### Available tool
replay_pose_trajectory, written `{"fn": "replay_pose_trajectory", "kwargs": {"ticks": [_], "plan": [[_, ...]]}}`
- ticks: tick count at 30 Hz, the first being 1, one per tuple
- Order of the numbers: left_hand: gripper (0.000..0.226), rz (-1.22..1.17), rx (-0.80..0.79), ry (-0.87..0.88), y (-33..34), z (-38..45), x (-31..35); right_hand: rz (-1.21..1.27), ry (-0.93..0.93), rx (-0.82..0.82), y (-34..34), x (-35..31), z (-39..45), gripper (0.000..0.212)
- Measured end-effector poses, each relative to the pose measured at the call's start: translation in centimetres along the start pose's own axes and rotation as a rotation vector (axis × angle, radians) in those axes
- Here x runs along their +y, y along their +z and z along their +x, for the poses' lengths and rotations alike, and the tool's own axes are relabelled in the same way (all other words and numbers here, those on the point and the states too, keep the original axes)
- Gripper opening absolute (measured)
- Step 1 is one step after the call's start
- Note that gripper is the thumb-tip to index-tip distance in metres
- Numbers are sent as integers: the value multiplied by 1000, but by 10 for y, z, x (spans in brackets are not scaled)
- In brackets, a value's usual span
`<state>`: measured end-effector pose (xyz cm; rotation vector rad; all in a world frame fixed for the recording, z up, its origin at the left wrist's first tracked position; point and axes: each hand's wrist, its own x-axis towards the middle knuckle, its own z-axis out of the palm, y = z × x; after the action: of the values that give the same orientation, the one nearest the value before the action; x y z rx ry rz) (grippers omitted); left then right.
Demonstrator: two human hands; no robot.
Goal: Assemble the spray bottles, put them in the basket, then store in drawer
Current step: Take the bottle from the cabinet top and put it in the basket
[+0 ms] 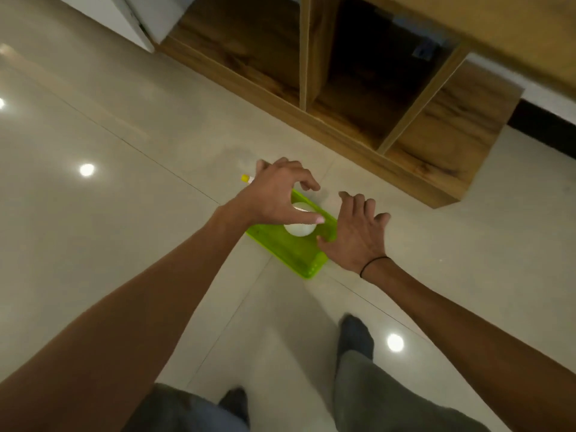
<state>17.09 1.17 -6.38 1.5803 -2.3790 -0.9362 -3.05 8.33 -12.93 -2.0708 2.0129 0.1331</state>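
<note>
A bright green plastic basket (291, 249) lies on the tiled floor in the middle of the head view. Two white bottles stand inside it; the nearer white bottle (300, 229) shows its round top, and the farther white bottle (300, 206) is mostly hidden under my fingers. My left hand (277, 194) hovers over the basket's far end, fingers spread and curled, holding nothing. My right hand (352, 235) is open at the basket's right rim, thumb at the edge. A yellow-tipped spray part (246, 178) peeks out on the floor beyond my left hand.
A wooden cabinet (414, 126) with open, dark compartments stands on the floor just beyond the basket, to the upper right. My feet in dark socks (355, 335) are below the basket. Glossy floor tiles spread to the left.
</note>
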Motion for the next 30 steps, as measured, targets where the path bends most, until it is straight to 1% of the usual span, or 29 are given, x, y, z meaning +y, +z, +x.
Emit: {"fn": "replay_pose_trajectory", "kwargs": {"ticks": [4,6,8,14,19,26,30], "plan": [[35,-262,140,-78,-21,-14,37,40,26,-81,-66,-4,-13,92],[25,-340,152,-127,-39,-17,59,80,43,-84,-102,-8,-16,87],[20,-379,162,-167,-59,-17,81,115,55,-92,-138,-12,-17,84],[21,-369,162,-215,-130,-18,134,202,62,-112,-238,-19,-9,79],[18,-365,176,-295,-180,-10,159,240,58,-101,-298,-21,12,69],[12,-437,272,-388,-209,26,173,300,12,-45,-340,-23,59,66],[19,-526,346,-449,-216,48,169,302,-21,-21,-351,-24,93,67]]}}
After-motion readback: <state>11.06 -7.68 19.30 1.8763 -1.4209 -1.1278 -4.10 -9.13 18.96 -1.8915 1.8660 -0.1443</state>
